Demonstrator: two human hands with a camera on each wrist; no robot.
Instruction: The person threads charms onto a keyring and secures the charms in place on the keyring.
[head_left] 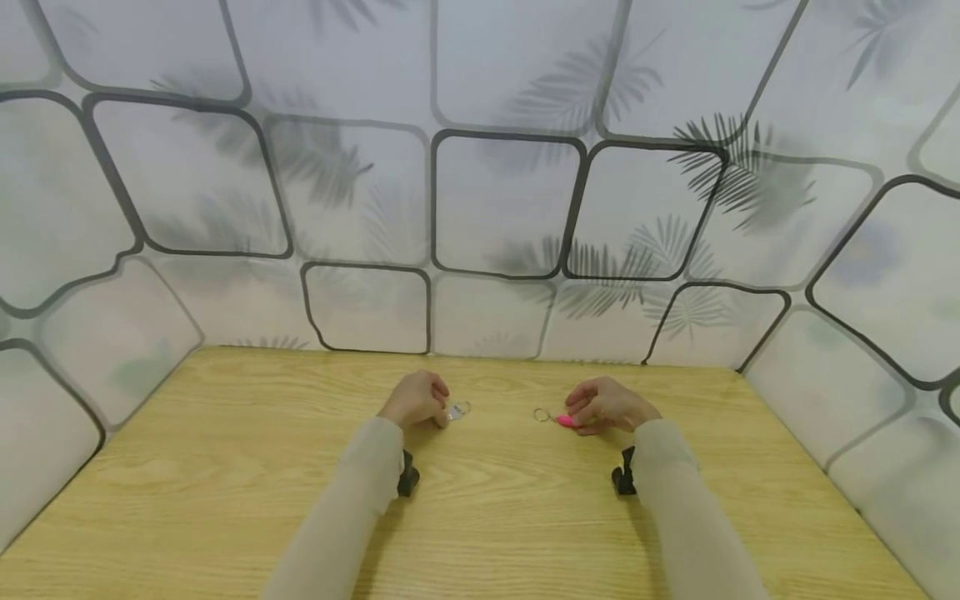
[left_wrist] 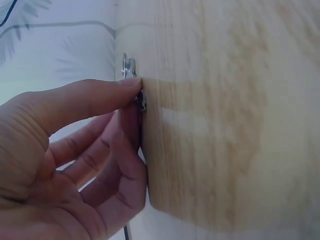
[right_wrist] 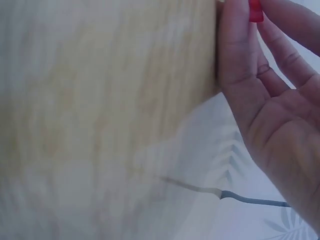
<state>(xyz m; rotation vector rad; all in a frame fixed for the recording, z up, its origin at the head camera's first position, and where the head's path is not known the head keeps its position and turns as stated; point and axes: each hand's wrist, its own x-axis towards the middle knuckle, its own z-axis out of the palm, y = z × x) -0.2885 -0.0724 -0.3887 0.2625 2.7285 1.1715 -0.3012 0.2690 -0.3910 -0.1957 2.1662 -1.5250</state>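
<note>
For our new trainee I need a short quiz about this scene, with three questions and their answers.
1. Which grip holds the pink keyring: (a) left, (b) right, (c) both?
2. True or false: the silver-coloured keyring touches the pink keyring.
3. Complete: the backdrop behind the table shows dark outlines and ____.

Key:
1. b, the right grip.
2. False; they are apart, and the left grip holds the silver-coloured keyring.
3. leaves.
</note>
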